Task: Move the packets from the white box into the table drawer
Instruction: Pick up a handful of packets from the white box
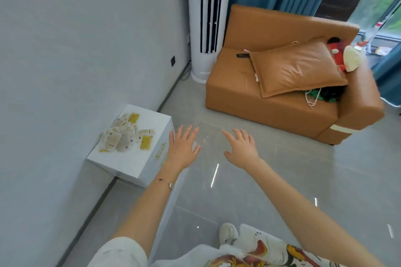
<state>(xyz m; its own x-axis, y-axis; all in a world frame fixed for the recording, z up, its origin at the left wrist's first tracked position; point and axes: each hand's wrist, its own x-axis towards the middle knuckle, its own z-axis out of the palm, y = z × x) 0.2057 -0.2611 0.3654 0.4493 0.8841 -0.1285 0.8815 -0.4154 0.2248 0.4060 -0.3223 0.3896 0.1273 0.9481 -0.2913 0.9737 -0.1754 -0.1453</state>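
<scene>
A white box-shaped cabinet (130,165) stands against the grey wall at the left. On its top lies a heap of several beige and yellow packets (127,136). Its front face, with a gold handle (160,151), is turned to the right. My left hand (183,147) hovers in front of that face, fingers spread and empty, just right of the handle. My right hand (242,147) is stretched out over the floor further right, also spread and empty. I see nothing that reads as an opened drawer.
A tan leather sofa (271,102) with a cushion (297,69) and a red and white plush toy (345,54) stands beyond. A tall white air conditioner (206,28) stands in the corner beside blue curtains. Glossy grey floor tiles (260,191) lie below me.
</scene>
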